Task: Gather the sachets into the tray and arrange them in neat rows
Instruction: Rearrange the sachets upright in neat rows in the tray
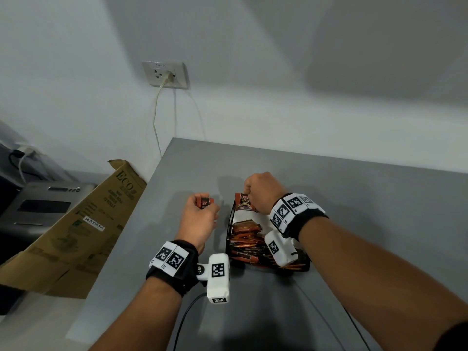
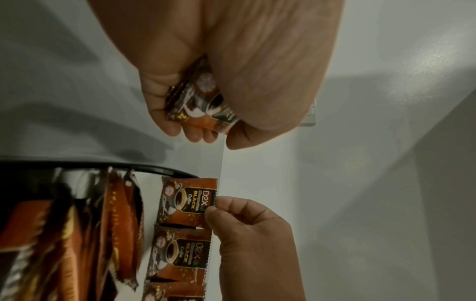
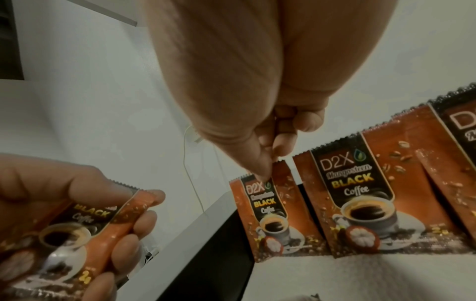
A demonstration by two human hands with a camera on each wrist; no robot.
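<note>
Tray (image 1: 229, 231) w/ upright sachet row (image 3: 360, 203); right-hand fingers (image 3: 260, 163) pinching end sachet (image 3: 260, 213), left-hand fingers (image 3: 139, 222) gripping spare sachet (image 3: 77, 230).

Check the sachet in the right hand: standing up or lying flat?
Standing up. The right hand pinches the sachet by its top edge, print upright, at the far end of the tray.

Both forearms are bare. Each wrist carries a black fabric wrist strap (image 1: 177, 268) fitted with white panels printed with square black-and-white fiducial markers (image 1: 170, 257). A white box-shaped camera housing (image 1: 218, 277), also marker-labelled, mounts on each strap's inner side. A thin black cable (image 1: 186, 317) trails from the left unit.
</note>
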